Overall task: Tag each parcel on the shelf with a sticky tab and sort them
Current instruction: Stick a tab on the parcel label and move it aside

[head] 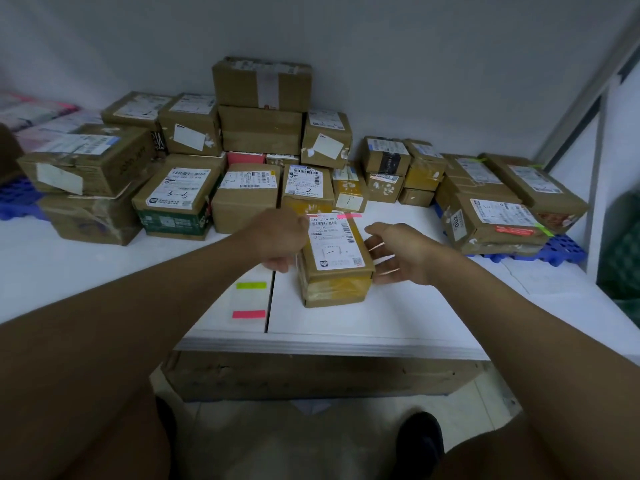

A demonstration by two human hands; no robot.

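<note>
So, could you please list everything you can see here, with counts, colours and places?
Front parcel: one, brown with white label and pink tab, on the shelf between the hands.
Stacked parcels: many, brown cardboard, along the wall.
Green tab: one, on the shelf, left of the front parcel.
Pink tab: one, nearer than the green tab.
Shelf: one, white.
Blue pallets: two seen, under the side stacks.
Left hand: grips the front parcel's left side.
Right hand: open, at its right side.
</note>
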